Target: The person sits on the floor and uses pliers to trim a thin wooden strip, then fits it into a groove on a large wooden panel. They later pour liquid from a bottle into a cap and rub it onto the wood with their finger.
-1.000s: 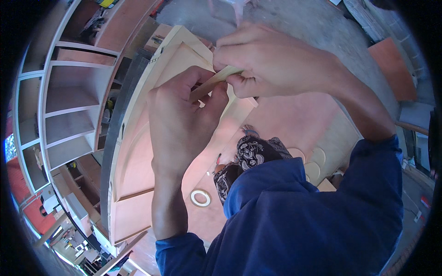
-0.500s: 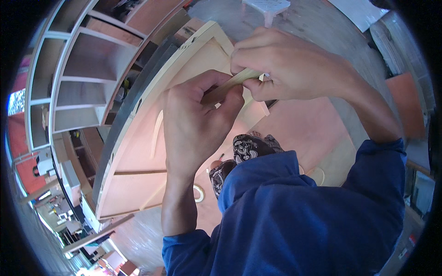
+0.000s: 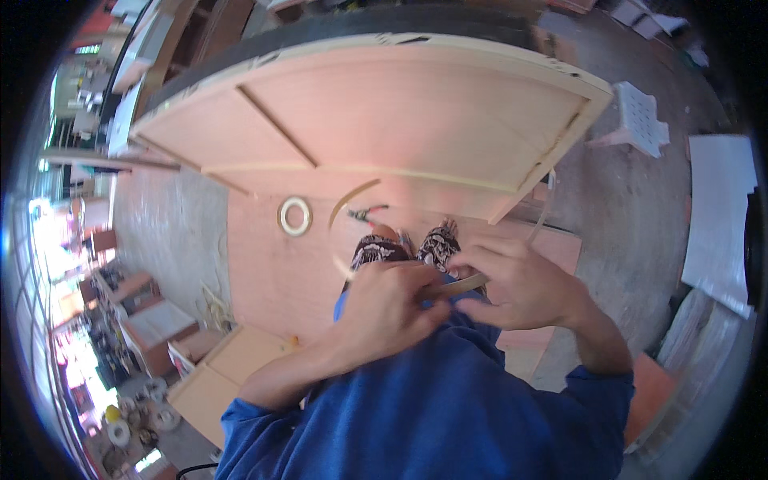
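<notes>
A narrow pale strip (image 3: 454,288), perhaps edge banding, spans the short gap between my hands in front of my blue top. My left hand (image 3: 388,300) pinches it between thumb and bent fingers. Around its other end, my right hand (image 3: 524,280) is loosely curled, with thumb and fingers on either side. A thin bendy length of strip (image 3: 546,210) rises beyond the right hand. Another thin strip curves down toward my left hand, blurred. Beyond my hands, a large pale wooden panel (image 3: 400,104) with a raised frame stands on its edge.
On the pinkish board (image 3: 264,272) underfoot lie a pale roll (image 3: 295,216) and red-handled pliers (image 3: 368,214). My bare feet are close to the panel. A white plastic stool (image 3: 638,120) stands at far right. Rolls and boxes crowd the left floor.
My view has swung, so the panel now stretches across the top. Both hands have come down nearer my body, the strip still between them.
</notes>
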The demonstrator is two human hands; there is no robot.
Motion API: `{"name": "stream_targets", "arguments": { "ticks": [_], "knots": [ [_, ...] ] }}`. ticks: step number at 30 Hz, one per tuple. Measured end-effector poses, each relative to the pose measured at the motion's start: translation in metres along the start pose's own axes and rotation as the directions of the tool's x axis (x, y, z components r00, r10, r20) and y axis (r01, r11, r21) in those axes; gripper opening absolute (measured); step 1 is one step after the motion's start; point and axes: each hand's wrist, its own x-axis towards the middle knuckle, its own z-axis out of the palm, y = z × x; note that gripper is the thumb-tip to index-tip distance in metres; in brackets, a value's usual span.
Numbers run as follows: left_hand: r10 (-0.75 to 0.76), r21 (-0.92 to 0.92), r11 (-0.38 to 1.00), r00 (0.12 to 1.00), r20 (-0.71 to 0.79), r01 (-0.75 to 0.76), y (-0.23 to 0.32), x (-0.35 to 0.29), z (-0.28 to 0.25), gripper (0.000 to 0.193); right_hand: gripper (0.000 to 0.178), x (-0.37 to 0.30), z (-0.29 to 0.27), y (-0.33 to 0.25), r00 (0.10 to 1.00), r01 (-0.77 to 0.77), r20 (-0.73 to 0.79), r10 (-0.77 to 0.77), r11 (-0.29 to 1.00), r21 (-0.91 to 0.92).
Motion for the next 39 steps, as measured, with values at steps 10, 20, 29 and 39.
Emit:
{"name": "stream_targets", "arguments": {
  "ticks": [10, 20, 29, 39],
  "knots": [
    [-0.777, -0.625, 0.551, 0.613, -0.141, 0.554, -0.158, -0.274, -0.135, 0.007, 0.039, 0.079, 0.014, 0.051, 0.919, -0.128, 0.386, -0.079, 0.867, 0.481],
    [-0.865, -0.865, 0.408, 0.426, -0.265, 0.291, -0.404, -0.464, -0.165, 0.006, 0.088, 0.171, 0.371, 0.338, 0.656, -0.709, 0.22, 0.722, 0.69, -0.147],
    [-0.921, -0.814, 0.362, 0.043, -0.386, 0.453, -0.644, -0.407, -0.027, 0.007, 0.14, 0.34, 0.667, 0.698, 0.612, -0.681, 0.056, 0.789, 0.562, -0.469],
    [-0.979, -0.89, 0.188, 0.002, -0.206, 0.416, -0.723, -0.322, 0.065, 0.009, 0.115, 0.33, 0.736, 0.737, 0.485, -0.547, -0.035, 0.874, 0.272, -0.792]
  ]
}}
